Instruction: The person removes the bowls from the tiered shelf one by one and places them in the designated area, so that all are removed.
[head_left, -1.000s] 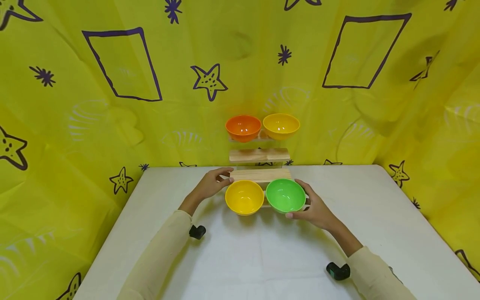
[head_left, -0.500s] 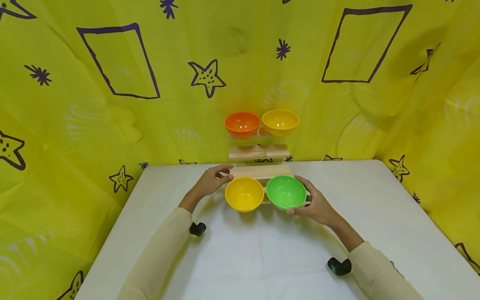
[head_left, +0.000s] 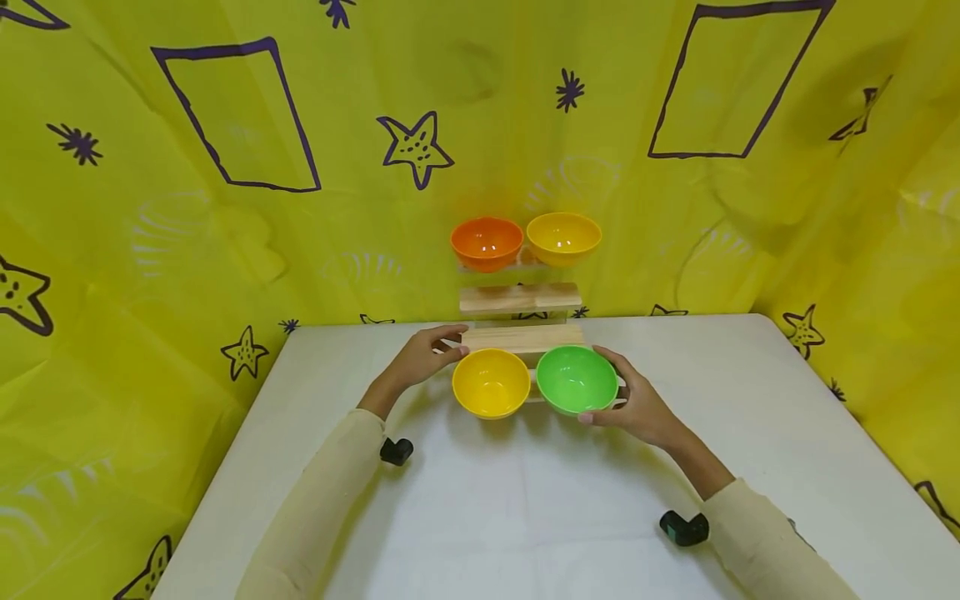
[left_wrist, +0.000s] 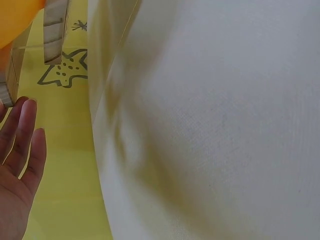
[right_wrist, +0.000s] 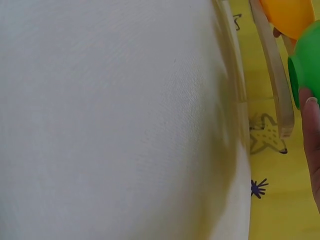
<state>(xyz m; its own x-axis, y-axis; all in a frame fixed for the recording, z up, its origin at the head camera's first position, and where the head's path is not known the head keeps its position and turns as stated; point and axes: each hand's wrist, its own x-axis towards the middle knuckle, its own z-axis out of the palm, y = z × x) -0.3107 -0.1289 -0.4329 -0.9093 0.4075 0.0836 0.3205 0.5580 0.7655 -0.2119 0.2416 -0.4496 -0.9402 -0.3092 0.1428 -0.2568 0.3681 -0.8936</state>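
In the head view, a tiered wooden stand (head_left: 522, 337) sits at the middle back of the table. My left hand (head_left: 420, 357) holds the left end of one of its steps, thumb in front and fingers behind. In the left wrist view that hand's fingertips meet the wood's end. My right hand (head_left: 640, 408) grips a green bowl (head_left: 576, 378) at its right side, thumb at the near side and fingers round the far side. Left of it, a yellow bowl (head_left: 491, 383) stands at the stand's front. An orange bowl (head_left: 487, 243) and another yellow bowl (head_left: 564, 238) rest on the top tier.
A bare wooden step (head_left: 521, 297) lies between the top bowls and the held step. White cloth covers the table (head_left: 517, 517). A yellow patterned curtain (head_left: 360, 233) stands behind and on both sides. Black wrist-camera pieces show beside the left sleeve (head_left: 322, 500) and right sleeve (head_left: 768, 542).
The head view has tilted slightly, so everything sits a little higher in it. Both hands keep their places on the stand and the green bowl.
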